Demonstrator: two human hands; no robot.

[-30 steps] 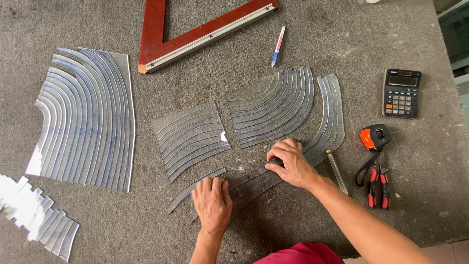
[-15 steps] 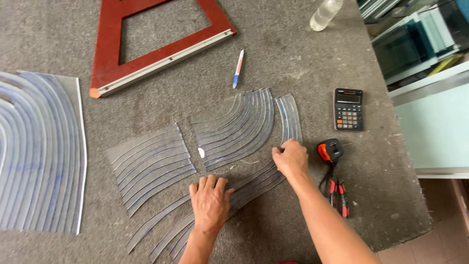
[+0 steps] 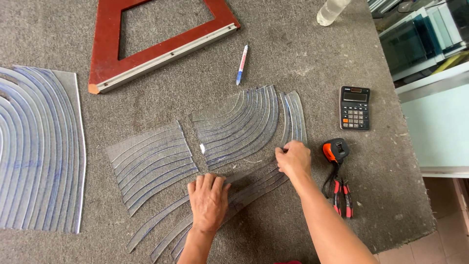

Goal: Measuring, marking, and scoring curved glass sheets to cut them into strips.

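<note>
Glass strips (image 3: 244, 193) stay pinned under flat left hand (image 3: 209, 200); right hand (image 3: 293, 159) still pinches their end.

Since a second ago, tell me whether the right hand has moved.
Yes. The right hand has slid along the curved glass strips, toward the tape measure.

I'm looking down on my bench (image 3: 303, 44), covered edge to edge in rough grey felt, scuffed and speckled with pale dust. Off its right edge stands a pale green cabinet (image 3: 437, 127), panes of greenish glass (image 3: 415, 41) stacked behind it. Bottom right, reddish floor tiles (image 3: 452, 230) show. Light is soft, even daylight.
</note>
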